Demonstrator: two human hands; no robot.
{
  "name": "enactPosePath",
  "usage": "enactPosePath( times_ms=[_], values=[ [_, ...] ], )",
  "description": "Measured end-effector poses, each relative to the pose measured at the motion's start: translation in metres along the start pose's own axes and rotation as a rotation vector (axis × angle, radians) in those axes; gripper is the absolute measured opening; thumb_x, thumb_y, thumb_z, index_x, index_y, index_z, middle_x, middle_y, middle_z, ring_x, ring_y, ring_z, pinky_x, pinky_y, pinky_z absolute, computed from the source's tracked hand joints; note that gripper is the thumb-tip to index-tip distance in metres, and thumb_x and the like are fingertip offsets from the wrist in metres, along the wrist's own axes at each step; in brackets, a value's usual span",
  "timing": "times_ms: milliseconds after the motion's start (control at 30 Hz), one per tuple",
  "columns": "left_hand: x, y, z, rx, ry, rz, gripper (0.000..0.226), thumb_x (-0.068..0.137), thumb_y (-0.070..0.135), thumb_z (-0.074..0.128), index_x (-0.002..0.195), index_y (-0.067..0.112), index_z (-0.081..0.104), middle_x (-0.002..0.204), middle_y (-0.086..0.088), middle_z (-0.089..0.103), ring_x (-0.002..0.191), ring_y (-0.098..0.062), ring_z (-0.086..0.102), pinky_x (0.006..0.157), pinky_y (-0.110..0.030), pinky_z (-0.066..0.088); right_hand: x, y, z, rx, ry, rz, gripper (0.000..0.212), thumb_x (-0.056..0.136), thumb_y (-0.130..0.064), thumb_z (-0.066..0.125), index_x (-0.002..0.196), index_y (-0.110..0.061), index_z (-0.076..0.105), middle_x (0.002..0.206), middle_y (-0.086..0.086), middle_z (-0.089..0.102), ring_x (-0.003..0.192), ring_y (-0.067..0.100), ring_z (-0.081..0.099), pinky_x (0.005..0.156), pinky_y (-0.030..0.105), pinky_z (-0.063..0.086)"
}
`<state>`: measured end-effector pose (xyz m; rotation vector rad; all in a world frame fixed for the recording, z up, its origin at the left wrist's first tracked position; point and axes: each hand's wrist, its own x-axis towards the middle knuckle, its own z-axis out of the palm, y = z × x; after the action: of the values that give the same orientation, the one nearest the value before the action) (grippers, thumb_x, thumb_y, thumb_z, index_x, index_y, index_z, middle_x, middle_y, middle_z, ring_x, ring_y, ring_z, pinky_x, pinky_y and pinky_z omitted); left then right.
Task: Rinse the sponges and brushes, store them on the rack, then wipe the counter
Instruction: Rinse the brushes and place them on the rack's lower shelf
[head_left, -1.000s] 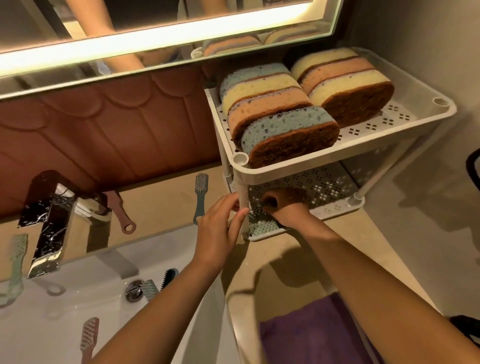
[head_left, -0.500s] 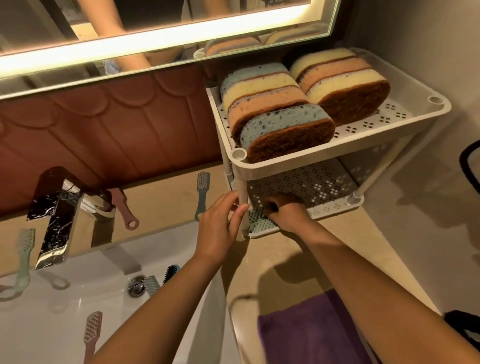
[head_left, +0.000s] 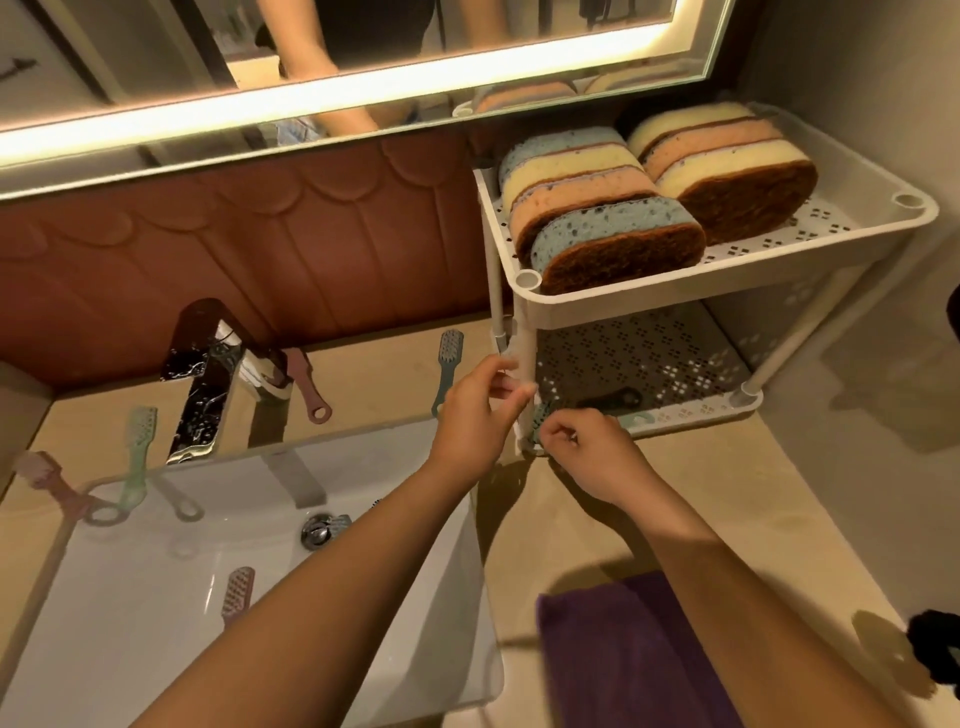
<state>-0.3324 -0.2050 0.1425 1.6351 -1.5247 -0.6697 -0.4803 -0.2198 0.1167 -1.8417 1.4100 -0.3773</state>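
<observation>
Looking left to right: the left hand (head_left: 475, 410) pinches the front post of the white plastic two-tier rack (head_left: 727, 275). Next to it the right hand (head_left: 587, 452) is curled at the lower shelf's edge. The pale teal plastic brush (head_left: 636, 419) lies on that shelf just behind its fingers, can't tell if they're actually gripping it.

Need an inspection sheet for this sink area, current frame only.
Surface: beige counter; white sink set in it.
Job's things: seven sponges on rack upper tier; lower-tier brushes; counter brushes; sink brushes; purple cloth at near edge.
Clutter: black object far right, unclear.
Hands: left hand fingers grip rack's front post; right hand curled at lower tier's front edge, grasp unclear.
Cables: nothing seen.
Surroundings: faucet, lit mirror, brown wall.
</observation>
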Motion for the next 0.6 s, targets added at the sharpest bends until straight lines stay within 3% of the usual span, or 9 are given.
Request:
enactPosePath(
  times_ms=[100, 233, 400, 500, 600],
  values=[
    [-0.010, -0.008, -0.014, -0.208, -0.048, -0.216, 0.025, 0.090, 0.020, 0.058, 0.113, 0.010, 0.054, 0.087, 0.002, 0.057, 0.084, -0.011, 0.055, 0.070, -0.012, 0.045, -0.009, -0.016, 0.013, 0.053, -0.067, -0.026, 0.014, 0.089, -0.024, 0.053, 0.082, -0.028, 0.065, 0.082, -0.004, 0.064, 0.081, 0.017, 0.060, 0.076, 0.039, 0.051],
    [-0.028, -0.045, -0.046, -0.214, -0.051, -0.344, 0.005, 0.092, 0.014, 0.054, 0.091, 0.011, 0.059, 0.088, -0.003, 0.060, 0.082, -0.014, 0.053, 0.071, -0.019, 0.042, -0.012, -0.044, 0.038, 0.062, -0.110, -0.056, 0.022, 0.086, -0.018, 0.055, 0.070, -0.033, 0.059, 0.080, -0.004, 0.065, 0.081, 0.017, 0.061, 0.079, 0.036, 0.051],
    [-0.034, -0.090, -0.090, -0.236, 0.088, -0.644, 0.018, 0.092, 0.016, 0.053, 0.075, 0.015, 0.054, 0.072, 0.000, 0.053, 0.077, -0.017, 0.050, 0.057, -0.022, 0.036, 0.005, -0.070, 0.068, 0.044, -0.137, -0.007, 0.015, 0.086, -0.023, 0.057, 0.082, -0.014, 0.069, 0.084, 0.004, 0.069, 0.083, 0.021, 0.062, 0.076, 0.034, 0.049],
    [-0.026, -0.114, -0.109, -0.256, 0.206, -0.785, 0.024, 0.092, 0.018, 0.055, 0.068, 0.016, 0.051, 0.071, -0.002, 0.051, 0.080, -0.020, 0.048, 0.066, -0.026, 0.036, 0.028, -0.079, 0.081, 0.039, -0.090, 0.059, 0.023, 0.086, -0.026, 0.058, 0.078, -0.007, 0.068, 0.082, 0.008, 0.069, 0.082, 0.029, 0.062, 0.073, 0.034, 0.049],
    [-0.011, -0.135, -0.125, -0.243, 0.288, -0.835, 0.026, 0.090, 0.020, 0.058, 0.066, 0.014, 0.049, 0.073, -0.006, 0.053, 0.082, -0.022, 0.048, 0.074, -0.028, 0.036, 0.059, -0.088, 0.095, -0.019, -0.054, 0.125, 0.023, 0.086, -0.030, 0.058, 0.078, -0.010, 0.066, 0.091, 0.003, 0.067, 0.086, 0.030, 0.062, 0.072, 0.034, 0.048]
  ],
)
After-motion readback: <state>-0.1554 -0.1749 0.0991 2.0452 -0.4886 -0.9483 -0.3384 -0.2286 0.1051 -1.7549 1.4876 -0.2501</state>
